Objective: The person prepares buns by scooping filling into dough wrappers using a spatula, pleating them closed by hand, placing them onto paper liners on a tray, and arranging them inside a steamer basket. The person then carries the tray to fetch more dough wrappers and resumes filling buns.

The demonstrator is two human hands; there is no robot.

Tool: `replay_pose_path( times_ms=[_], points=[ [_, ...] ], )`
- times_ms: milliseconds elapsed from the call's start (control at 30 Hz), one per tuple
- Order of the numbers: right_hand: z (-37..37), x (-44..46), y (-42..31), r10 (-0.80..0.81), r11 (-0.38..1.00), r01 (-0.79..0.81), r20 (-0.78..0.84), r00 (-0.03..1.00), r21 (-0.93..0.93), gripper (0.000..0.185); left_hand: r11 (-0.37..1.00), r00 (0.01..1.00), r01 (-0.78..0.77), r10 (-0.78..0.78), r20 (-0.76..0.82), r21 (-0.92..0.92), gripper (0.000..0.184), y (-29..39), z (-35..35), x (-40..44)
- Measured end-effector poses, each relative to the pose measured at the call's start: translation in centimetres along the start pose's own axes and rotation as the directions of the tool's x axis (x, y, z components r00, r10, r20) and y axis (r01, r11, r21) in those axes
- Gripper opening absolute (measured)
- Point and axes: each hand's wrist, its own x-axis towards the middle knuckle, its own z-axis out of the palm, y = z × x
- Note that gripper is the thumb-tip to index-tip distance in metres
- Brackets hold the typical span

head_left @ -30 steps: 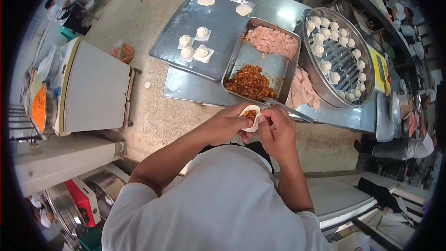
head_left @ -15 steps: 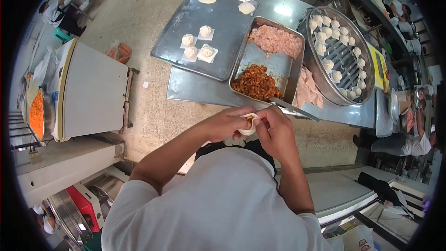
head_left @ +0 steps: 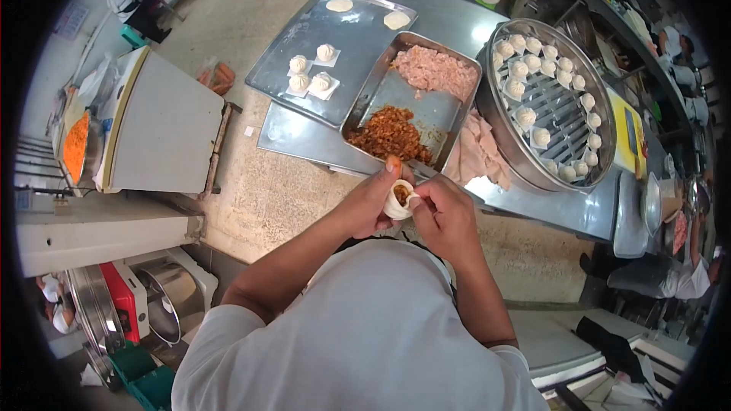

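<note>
An unsealed filled bun of white dough sits in my left hand, its mouth facing up and brown filling showing inside. The left fingers cup it from the side and below, while the thumb, orange at its tip, stands raised off the dough. My right hand pinches the dough rim between thumb and fingers from the right. Just beyond the hands is a deep metal pan with chunky red-brown filling near me and pink minced meat at its far end. A metal spatula lies partly hidden behind my right hand.
Left of the pan, a flat tray bears several pleated buns on paper squares and two dough discs. A round steamer with several buns stands right, beside a pinkish cloth. A white cabinet stands left. Other people work at the edges.
My left thumb has come up out of the bun's mouth. The bun has turned so its opening and filling show more. The whole view has shifted slightly.
</note>
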Motion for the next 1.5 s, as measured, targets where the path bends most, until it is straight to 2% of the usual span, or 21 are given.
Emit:
replay_pose_path(
  times_ms=[33, 100, 167, 267, 300, 433, 533, 700, 767, 833, 967, 1033, 1100, 1133, 1200, 1233, 1300, 1333, 1400, 1433, 1500],
  points=[
    [-0.7, -0.2, 0.0, 0.021, 0.998, -0.021, -0.002, 1.0, 0.057, 0.007, 0.999, 0.996, -0.039, 0.038, -0.079, -0.009, 0.071, -0.4, 1.0, 0.1],
    [-2.0, -0.3, -0.2, 0.036, 0.996, -0.039, 0.035, 0.999, 0.082, 0.007, 0.998, 0.996, -0.069, 0.07, -0.056, 0.011, 0.071, -1.5, 1.2, 0.8],
    [-2.9, -0.8, 0.6, 0.05, 0.993, -0.058, 0.073, 0.996, 0.106, 0.007, 0.992, 0.998, 0.025, -0.017, -0.059, 0.124, 0.069, -2.0, 1.7, 1.1],
    [-3.7, -1.8, 2.3, -0.106, 0.994, 0.102, 0.09, 0.99, 0.049, 0.007, 0.986, 0.988, -0.107, 0.12, -0.1, 0.132, 0.07, -2.8, 3.8, 0.8],
    [-4.0, -2.0, 2.2, -0.046, 0.994, 0.037, 0.088, 0.995, 0.104, 0.007, 0.97, 0.967, -0.191, 0.212, -0.139, 0.148, 0.071, -3.0, 4.4, 0.8],
    [-4.5, -1.5, 0.8, 0.082, 0.97, -0.11, 0.133, 0.988, 0.217, 0.006, 0.974, 0.947, -0.169, 0.203, -0.25, 0.152, 0.067, -3.0, 5.0, 0.6],
    [-3.8, -1.4, 2.3, -0.055, 0.987, 0.039, 0.097, 0.994, 0.158, 0.007, 0.981, 0.984, -0.106, 0.127, -0.123, 0.165, 0.065, -2.3, 4.3, 0.6],
    [-3.4, -1.4, 1.1, 0.077, 0.978, -0.097, 0.117, 0.99, 0.185, 0.006, 0.952, 0.946, -0.226, 0.265, -0.188, 0.205, 0.059, -2.8, 4.0, 0.2],
    [-2.9, -1.1, 0.5, 0.145, 0.961, -0.171, 0.129, 0.981, 0.216, 0.006, 0.962, 0.96, -0.186, 0.221, -0.175, 0.198, 0.057, -2.3, 2.9, 0.1],
    [-2.0, -0.7, 0.5, 0.091, 0.975, -0.115, 0.128, 0.987, 0.19, 0.006, 0.966, 0.973, -0.151, 0.182, -0.14, 0.21, 0.055, -1.4, 2.1, 0.0],
    [0.5, 0.0, 0.3, -0.034, 0.999, 0.033, 0.006, 0.999, 0.027, 0.007, 0.926, 0.963, -0.227, 0.259, -0.073, 0.303, 0.061, 0.1, 0.4, -1.0],
    [1.6, 0.7, -1.3, 0.114, 0.985, -0.116, 0.025, 0.993, 0.124, 0.008, 0.91, 0.955, -0.26, 0.291, -0.052, 0.323, 0.062, 1.2, -1.0, -1.5],
    [2.8, 1.4, -2.3, 0.15, 0.978, -0.153, 0.036, 0.988, 0.141, 0.008, 0.97, 0.988, -0.086, 0.112, -0.104, 0.229, 0.05, 2.4, -2.5, -2.2],
    [3.6, 1.6, -2.7, 0.188, 0.966, -0.195, 0.053, 0.981, 0.169, 0.008, 0.971, 0.99, -0.082, 0.105, -0.093, 0.224, 0.05, 2.5, -3.4, -2.3],
    [5.2, 1.9, -2.7, 0.158, 0.982, -0.158, 0.002, 0.987, 0.101, 0.009, 0.949, 0.973, -0.229, 0.227, 0.036, 0.215, 0.053, 2.7, -5.1, -2.3],
    [5.9, 2.2, -2.7, 0.112, 0.993, -0.11, -0.039, 0.993, 0.038, 0.009, 0.951, 0.974, -0.226, 0.22, 0.051, 0.212, 0.053, 2.8, -5.7, -2.6],
    [7.0, 2.4, -3.3, 0.151, 0.988, -0.15, -0.042, 0.988, 0.028, 0.009, 0.868, 0.933, -0.352, 0.356, 0.057, 0.35, 0.055, 3.1, -6.7, -3.4],
    [7.6, 2.4, -3.7, 0.185, 0.983, -0.184, -0.033, 0.982, 0.03, 0.008, 0.873, 0.936, -0.346, 0.345, 0.066, 0.343, 0.055, 3.1, -7.6, -3.4],
    [8.9, 2.6, -4.8, 0.238, 0.966, -0.233, -0.031, 0.971, 0.113, 0.007, 0.972, 0.978, -0.188, 0.172, 0.121, 0.139, 0.052, 2.8, -9.6, -3.3],
    [9.4, 2.9, -5.3, 0.267, 0.946, -0.256, -0.027, 0.963, 0.2, 0.006, 0.973, 0.978, -0.184, 0.167, 0.128, 0.14, 0.052, 2.7, -10.2, -3.5],
    [9.6, 2.9, -5.4, 0.302, 0.945, -0.296, -0.022, 0.953, 0.139, 0.005, 0.937, 0.977, -0.185, 0.142, 0.16, 0.297, 0.062, 3.3, -11.2, -3.7]
  ],
)
